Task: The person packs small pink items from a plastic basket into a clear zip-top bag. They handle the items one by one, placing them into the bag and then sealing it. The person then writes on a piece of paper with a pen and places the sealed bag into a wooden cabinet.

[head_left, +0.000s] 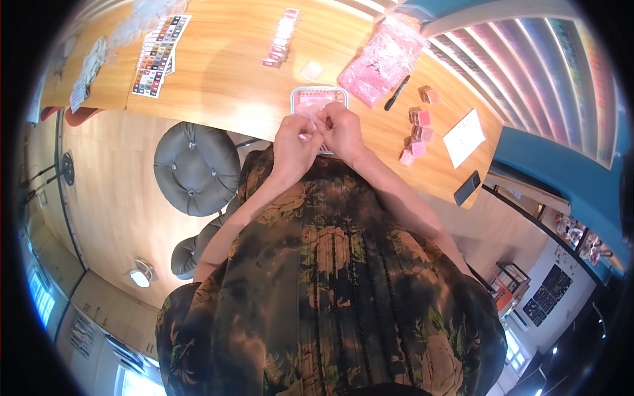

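Observation:
Over a small tray with a pale blue rim (319, 89), at the table's near edge, my two hands meet with bent fingers. My left hand (294, 145) pinches one side of what looks like a small clear plastic bag (315, 121) with a pinkish tint. The fingers of my right hand (343, 134) are closed on its other side, touching the left fingertips. Pink stuff shows inside the tray beyond my hands, too small to make out. Both hands hide the tray's near part.
A large clear bag of pink grains (382, 59) lies beyond the tray, beside a black marker (397, 92). To the right are small pink boxes (421, 117), white paper (465, 137) and a phone (467, 188). Colour charts (157, 56) lie left; a tile strip (281, 37) lies farther back.

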Demonstrator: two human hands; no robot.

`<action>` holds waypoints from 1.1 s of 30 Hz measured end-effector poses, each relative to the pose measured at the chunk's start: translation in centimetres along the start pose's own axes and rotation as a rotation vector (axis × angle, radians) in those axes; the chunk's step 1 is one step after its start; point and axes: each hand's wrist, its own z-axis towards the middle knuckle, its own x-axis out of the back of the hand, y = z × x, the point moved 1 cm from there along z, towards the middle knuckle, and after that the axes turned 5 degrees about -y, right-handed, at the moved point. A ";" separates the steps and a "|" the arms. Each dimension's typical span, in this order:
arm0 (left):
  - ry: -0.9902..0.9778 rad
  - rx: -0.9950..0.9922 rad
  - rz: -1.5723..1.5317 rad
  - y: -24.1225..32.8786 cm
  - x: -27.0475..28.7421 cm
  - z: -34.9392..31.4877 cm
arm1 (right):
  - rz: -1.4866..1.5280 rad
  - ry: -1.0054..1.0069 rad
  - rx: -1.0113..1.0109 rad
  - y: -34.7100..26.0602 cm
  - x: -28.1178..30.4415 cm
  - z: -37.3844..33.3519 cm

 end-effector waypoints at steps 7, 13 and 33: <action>-0.082 0.094 -0.148 -2.5 -0.7 -0.3 | -0.261 -0.104 0.342 1.2 -0.1 -0.1; -0.131 0.157 -0.104 -1.5 -0.1 0.1 | -0.058 -0.234 -0.099 3.3 -1.6 0.6; -0.120 0.045 0.044 0.3 2.1 0.8 | 0.906 -0.061 -0.713 1.8 5.6 -0.9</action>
